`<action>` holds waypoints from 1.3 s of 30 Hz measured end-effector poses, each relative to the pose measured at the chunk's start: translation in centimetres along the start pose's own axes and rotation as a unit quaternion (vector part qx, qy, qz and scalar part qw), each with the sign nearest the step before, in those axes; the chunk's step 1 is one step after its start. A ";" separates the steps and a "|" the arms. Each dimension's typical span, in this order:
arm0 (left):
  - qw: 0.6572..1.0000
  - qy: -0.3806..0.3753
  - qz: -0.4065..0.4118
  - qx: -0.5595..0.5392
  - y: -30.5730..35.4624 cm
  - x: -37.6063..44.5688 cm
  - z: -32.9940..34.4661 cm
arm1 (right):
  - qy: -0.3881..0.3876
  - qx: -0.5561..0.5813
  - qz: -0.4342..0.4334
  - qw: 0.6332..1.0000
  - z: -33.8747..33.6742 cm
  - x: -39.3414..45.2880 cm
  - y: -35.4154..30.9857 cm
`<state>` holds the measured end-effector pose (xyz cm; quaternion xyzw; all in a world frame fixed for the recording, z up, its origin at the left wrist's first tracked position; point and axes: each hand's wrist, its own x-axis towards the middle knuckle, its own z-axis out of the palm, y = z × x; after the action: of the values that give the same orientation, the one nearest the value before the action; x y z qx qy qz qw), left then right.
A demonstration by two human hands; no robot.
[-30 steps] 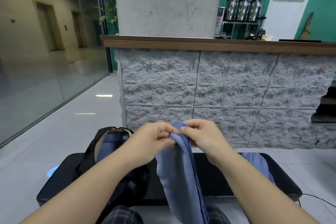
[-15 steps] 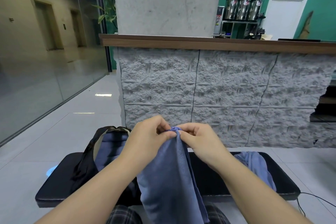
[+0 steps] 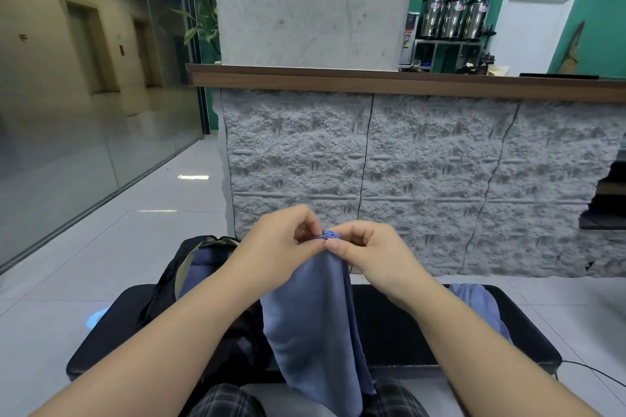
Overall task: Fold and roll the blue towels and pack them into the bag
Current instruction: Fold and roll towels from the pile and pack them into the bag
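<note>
Since a second ago both hands have closed in on the top edge of the blue towel (image 3: 315,325), and more cloth now hangs spread below them. Left hand (image 3: 281,244) and right hand (image 3: 369,254) meet fingertip to fingertip, fingers narrow, each pinching the bunched top corners; the towel hangs free in front of the person, above the desk (image 3: 399,325).

Step in hand looks like matching corners for a fold. To do it well: line the two corners up flush, keep the pinch tight, then let the drape settle flat before lowering it.

Black bag (image 3: 189,271) stands open on the desk's left part, with something blue inside. Second blue towel (image 3: 481,308) lies crumpled on the right part, under the right forearm. Bare desk between them is narrow, so laying the fold flat could snag the bag.
</note>
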<state>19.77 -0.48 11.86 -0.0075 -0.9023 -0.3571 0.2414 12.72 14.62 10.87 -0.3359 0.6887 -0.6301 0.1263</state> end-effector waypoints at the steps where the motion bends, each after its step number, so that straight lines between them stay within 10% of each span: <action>1: 1.000 -0.020 0.002 -0.022 -0.3 0.1 0.0 | 0.007 0.010 0.002 1.000 -0.3 0.2 0.0; 12: 0.954 -0.197 0.014 0.226 -5.3 0.1 0.5 | 0.057 -0.019 0.017 0.998 -3.3 1.8 1.3; 17: 0.876 -0.137 0.186 0.424 -6.8 0.9 -0.3 | 0.071 -0.086 0.021 0.994 -3.7 1.6 2.2; 23: 0.914 -0.064 0.189 0.352 -7.8 2.2 -1.4 | 0.113 -0.361 0.016 0.926 -4.8 2.3 4.8; 39: 0.989 -0.080 0.075 0.101 -12.0 1.0 1.8 | 0.067 -0.187 0.133 0.971 -4.3 2.6 11.8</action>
<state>15.89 -8.39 3.45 -0.0789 -0.9471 -0.2433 0.1936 4.63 16.08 1.04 -0.2157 0.8399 -0.4884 0.0974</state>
